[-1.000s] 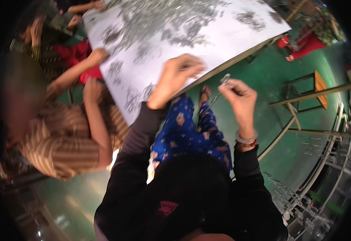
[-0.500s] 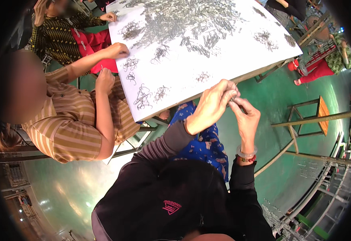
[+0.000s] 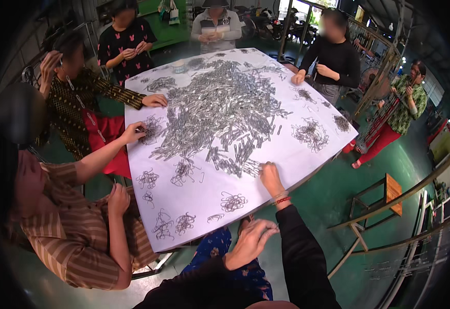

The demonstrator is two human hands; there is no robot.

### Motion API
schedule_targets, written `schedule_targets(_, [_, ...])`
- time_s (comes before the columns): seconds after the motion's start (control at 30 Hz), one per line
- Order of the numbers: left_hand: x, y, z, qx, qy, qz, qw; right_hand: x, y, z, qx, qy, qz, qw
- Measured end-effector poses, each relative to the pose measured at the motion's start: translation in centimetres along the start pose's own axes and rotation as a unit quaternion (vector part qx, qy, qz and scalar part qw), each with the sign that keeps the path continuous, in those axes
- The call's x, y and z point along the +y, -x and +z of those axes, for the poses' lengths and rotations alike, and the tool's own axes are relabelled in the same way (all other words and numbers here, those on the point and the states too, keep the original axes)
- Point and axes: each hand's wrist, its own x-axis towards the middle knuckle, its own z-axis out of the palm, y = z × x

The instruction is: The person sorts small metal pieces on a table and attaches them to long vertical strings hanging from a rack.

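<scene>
A large heap of small flat silvery metal pieces [image 3: 219, 108] covers the middle of the white table [image 3: 281, 198]. My right hand [image 3: 271, 179] reaches to the heap's near edge, its fingers bent down onto the pieces there. Whether a piece is between those fingertips is hidden. Just off the table's near edge, over my lap, my left hand [image 3: 251, 242] has its fingers drawn together; anything in them is too small to make out. Close by on the tabletop lie a small pile of thin curved wire hooks [image 3: 233, 202] and a few loose hooks [image 3: 215, 218].
More hook piles ring the heap, including one [image 3: 310, 134] at the right. A person in a striped shirt [image 3: 81, 226] sits at my left; several others work around the table. A wooden-topped stool [image 3: 393, 194] and a rail [image 3: 356, 237] stand to the right.
My hands were together near the table's edge and have parted. The right has reached forward to the heap; the left has stayed back by my lap. The view has tilted up, showing more people.
</scene>
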Motion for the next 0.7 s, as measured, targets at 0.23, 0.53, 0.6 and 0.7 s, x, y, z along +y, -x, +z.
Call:
schedule_targets(0.23, [0.2,-0.5,-0.6,-0.002,-0.012,0.015,1.0,-0.5,0.1,-0.5,-0.083,-0.001,0.076,0.994])
schedule_targets(0.53, [1.3,0.1,-1.8,0.017,0.022,0.027,0.999,-4.2,2.0,-5.6,-0.008,-0.321,0.272,0.907])
schedule_targets(0.6, [1.1,0.0,-1.9,0.014,0.01,0.055,0.998,-7.7,3.2,-9.6,0.0,-0.453,0.316,0.833])
schedule_targets(0.7, [-0.3,0.5,-2.1,0.042,0.014,0.018,0.999,-11.1,6.2,-11.9,-0.012,-0.46,0.318,0.829])
